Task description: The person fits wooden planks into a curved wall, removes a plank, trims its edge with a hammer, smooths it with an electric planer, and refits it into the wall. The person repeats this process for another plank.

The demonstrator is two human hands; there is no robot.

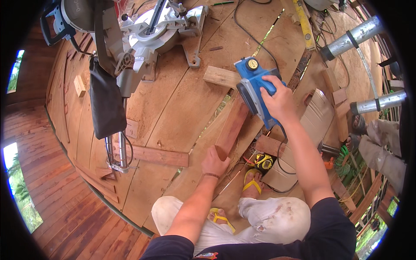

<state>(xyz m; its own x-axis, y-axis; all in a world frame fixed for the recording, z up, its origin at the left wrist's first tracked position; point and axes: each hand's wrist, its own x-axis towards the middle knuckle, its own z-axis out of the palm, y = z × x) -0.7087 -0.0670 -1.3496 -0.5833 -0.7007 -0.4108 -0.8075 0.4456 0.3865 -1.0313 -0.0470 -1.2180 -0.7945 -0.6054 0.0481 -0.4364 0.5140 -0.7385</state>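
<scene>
My right hand (277,99) is wrapped round the handle of a blue electric planer (255,86). The planer sits over the far end of a reddish wooden board (234,123). Around the near end of that board my left hand (215,160) is closed, holding it. A paler wood block (221,77) lies across the board's far end, just left of the planer. The planer's underside and its contact with the board are hidden.
A mitre saw (156,37) with a black dust bag (106,99) stands at the left. Another plank (154,156) lies below it. A yellow tape measure (262,161) is near my foot. Metal poles (379,102), a yellow level (304,24), cardboard (314,117) and another person's legs (381,147) are at the right.
</scene>
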